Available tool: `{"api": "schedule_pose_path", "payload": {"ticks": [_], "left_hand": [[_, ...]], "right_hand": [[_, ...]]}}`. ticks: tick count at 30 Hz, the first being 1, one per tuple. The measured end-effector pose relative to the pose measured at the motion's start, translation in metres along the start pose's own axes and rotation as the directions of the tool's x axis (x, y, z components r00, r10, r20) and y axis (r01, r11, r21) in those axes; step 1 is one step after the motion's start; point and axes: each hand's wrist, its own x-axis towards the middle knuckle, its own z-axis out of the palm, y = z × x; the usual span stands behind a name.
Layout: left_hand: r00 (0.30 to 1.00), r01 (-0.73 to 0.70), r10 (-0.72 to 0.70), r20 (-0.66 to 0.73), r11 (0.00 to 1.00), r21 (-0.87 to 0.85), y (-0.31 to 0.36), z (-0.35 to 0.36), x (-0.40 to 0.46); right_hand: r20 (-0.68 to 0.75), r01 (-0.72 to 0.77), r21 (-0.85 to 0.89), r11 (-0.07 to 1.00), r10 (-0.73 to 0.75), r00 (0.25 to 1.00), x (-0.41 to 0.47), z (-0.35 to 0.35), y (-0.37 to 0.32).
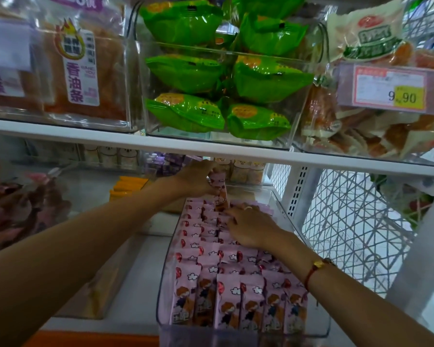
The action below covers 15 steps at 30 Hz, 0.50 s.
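Note:
A clear plastic bin (318, 319) on the lower shelf is packed with rows of several pink snack packets (226, 304) standing on end. My left hand (198, 180) reaches to the back of the bin and grips one pink packet (219, 190) held upright above the rows. My right hand (248, 227), with a ring on one finger, lies with spread fingers on the packets in the middle rows, pressing them. A red bracelet sits on my right wrist.
The white upper shelf edge (135, 141) runs just above my hands. On it stand clear bins of green packets (191, 73), orange bread sticks (85, 78) and a price tag (386, 88). Orange packets (128, 186) lie left of the bin. A white wire mesh panel (348, 221) closes the right side.

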Motion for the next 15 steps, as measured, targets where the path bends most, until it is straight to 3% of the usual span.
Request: {"api": "schedule_pose_path", "payload": {"ticks": [5,9,13,15], "left_hand": [[0.985,-0.167,0.162,0.052,0.98,0.111,0.012,0.018,-0.007],[0.992,-0.128,0.125,0.029,0.969,0.209,0.012,0.027,-0.005],[0.953,-0.201,0.124,0.275,0.941,0.273,0.012,0.023,-0.005],[0.953,-0.214,0.145,0.266,0.944,0.251,0.015,0.018,-0.007]], "right_hand": [[-0.029,0.021,0.005,1.0,-0.021,0.999,-0.01,-0.003,-0.004],[-0.024,0.061,0.031,0.998,-0.06,0.998,-0.038,-0.002,-0.005],[-0.032,0.083,-0.002,0.997,-0.083,0.996,-0.059,0.009,-0.006],[-0.06,0.081,0.039,0.996,-0.078,0.995,-0.061,0.013,-0.006]]}}
